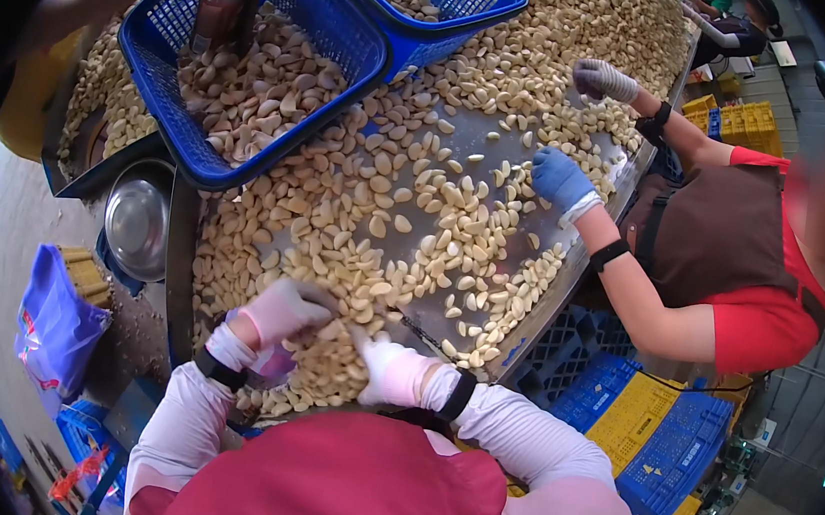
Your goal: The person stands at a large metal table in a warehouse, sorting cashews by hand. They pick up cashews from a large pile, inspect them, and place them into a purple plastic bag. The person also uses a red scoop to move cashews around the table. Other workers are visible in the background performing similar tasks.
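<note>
Peeled garlic cloves [330,362] lie in a heap right in front of me, between my two gloved hands. My left hand [290,312], in a white and pink glove, reaches over the left side of the heap. Its fingers are bent and blurred, and whatever is under them is hidden. My right hand [393,369], gloved alike, rests against the heap's right side with thumb and fingers apart; I see nothing gripped in it. More cloves spread across the metal table [422,240] beyond both hands. Near my left wrist a translucent purplish thing [273,362] shows partly.
A blue plastic basket [191,136] holds darker cloves and a bottle [221,7]; another blue basket [476,11] adjoins it. A metal bowl [138,217] sits left. Across the table's right edge, a co-worker's blue-gloved hand [560,179] and striped-gloved hand [605,79] are among cloves.
</note>
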`<state>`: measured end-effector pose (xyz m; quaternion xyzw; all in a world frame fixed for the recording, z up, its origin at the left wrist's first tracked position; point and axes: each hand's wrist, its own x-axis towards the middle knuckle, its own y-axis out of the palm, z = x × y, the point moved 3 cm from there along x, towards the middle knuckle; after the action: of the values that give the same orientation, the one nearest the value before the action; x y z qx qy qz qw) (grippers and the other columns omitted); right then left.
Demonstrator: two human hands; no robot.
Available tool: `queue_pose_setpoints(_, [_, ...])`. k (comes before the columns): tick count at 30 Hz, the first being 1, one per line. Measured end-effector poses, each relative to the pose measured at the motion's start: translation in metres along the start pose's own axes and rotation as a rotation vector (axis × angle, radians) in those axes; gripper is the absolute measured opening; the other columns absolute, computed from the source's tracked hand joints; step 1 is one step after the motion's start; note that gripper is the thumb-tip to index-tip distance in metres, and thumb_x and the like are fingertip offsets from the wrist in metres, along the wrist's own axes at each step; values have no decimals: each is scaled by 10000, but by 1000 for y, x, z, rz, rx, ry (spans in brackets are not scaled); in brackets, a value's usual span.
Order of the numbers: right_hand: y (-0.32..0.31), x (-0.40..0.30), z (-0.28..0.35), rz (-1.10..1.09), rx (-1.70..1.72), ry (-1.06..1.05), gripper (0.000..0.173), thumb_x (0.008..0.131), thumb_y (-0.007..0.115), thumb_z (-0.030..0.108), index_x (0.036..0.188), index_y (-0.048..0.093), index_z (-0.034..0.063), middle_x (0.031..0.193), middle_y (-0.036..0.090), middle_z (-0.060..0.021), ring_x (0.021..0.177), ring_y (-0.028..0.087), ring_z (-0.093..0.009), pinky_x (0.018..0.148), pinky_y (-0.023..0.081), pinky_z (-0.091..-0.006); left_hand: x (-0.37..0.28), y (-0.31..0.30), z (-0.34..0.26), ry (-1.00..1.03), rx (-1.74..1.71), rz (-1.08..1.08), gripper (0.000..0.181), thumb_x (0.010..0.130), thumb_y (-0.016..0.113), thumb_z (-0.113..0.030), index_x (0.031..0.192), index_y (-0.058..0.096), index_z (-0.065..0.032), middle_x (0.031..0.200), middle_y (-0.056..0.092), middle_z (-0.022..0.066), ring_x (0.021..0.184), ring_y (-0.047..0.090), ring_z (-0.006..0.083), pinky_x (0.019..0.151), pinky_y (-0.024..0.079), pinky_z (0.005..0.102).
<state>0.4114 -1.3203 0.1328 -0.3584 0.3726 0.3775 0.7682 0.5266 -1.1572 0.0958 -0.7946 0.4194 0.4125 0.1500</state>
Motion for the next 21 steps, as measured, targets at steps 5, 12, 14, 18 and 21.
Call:
queue_pose_setpoints(5, [-84,19,-9,-938,-63,-104,149,841,653,114,977,676,58,960,654,-163,875,668,-344,769,563,-393,-19,-83,-9,180,-134,-430,263,856,637,-77,1097,668,24,777,648,34,569,567,95,497,440,249])
queue_pose_setpoints(12, [-105,48,-37,-585,-189,-26,192,866,655,203,1008,675,76,985,690,-170,986,671,-365,835,546,-427,-24,-51,0,211,-208,-340,252,860,641,-38,1103,668,26,829,643,18,670,594,80,575,459,216])
queue_pose_setpoints(14, [-125,41,-38,-453,-83,-9,223,816,712,232,909,645,40,819,672,-184,794,679,-342,735,541,-413,-16,-37,12,280,-135,-355,259,859,645,-43,1110,669,19,815,643,10,645,585,69,557,452,215])
queue_pose_setpoints(18, [-209,-2,-2,-753,1309,-536,89,877,712,78,947,659,63,798,653,-12,679,601,-83,609,510,-218,-8,-18,12,356,-34,-399,155,860,667,-66,987,708,12,782,657,13,664,595,74,604,470,226])
queue_pose_setpoints(21, [-223,-9,10,-1005,957,-504,169,861,706,74,1018,672,22,873,688,-59,700,644,-120,643,551,-277,-2,-15,-4,429,30,-446,139,859,677,-89,939,720,16,798,702,52,694,622,101,660,502,252])
